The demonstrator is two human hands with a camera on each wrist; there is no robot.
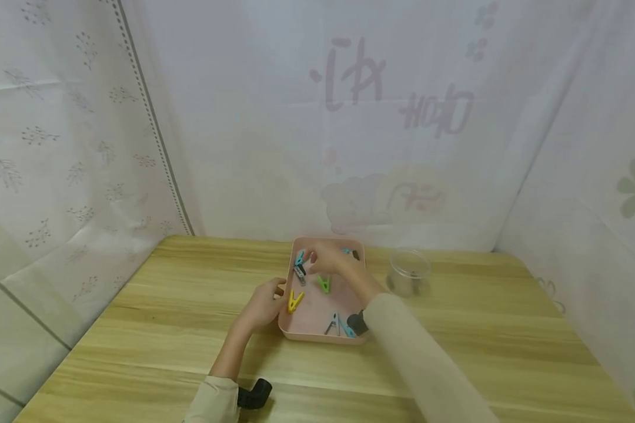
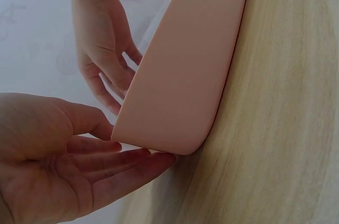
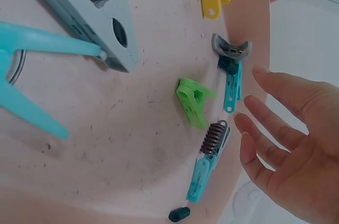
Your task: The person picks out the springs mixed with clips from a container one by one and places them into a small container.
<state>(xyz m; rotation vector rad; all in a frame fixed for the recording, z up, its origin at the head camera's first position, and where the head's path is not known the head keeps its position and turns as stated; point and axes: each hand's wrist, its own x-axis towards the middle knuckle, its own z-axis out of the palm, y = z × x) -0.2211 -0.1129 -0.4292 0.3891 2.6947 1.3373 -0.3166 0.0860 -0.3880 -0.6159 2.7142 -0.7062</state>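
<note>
A shallow pink tray point(image 1: 317, 326) holds clothespins and clips. My left hand point(image 1: 264, 302) is at the tray's left side; in the left wrist view its fingers point(image 2: 122, 176) are fairly straight and touch the tray wall point(image 2: 180, 65). My right hand point(image 1: 325, 257) hovers over the tray's far left part. In the right wrist view this hand point(image 3: 302, 134) has its fingers spread with nothing between them. Nearest it lie a small blue clip point(image 3: 232, 89) with a grey curved end and a turquoise clip point(image 3: 198, 179) with a coiled spring. A green clip point(image 3: 192, 99) lies just beyond.
A yellow clip point(image 1: 294, 301) lies by the tray's left wall. At the near end are a grey-blue clothespin point(image 3: 90, 20) and a turquoise one point(image 3: 39, 41). Right of the tray stands a clear round tub point(image 1: 408, 264) with dark contents, on the wooden table point(image 1: 481, 329).
</note>
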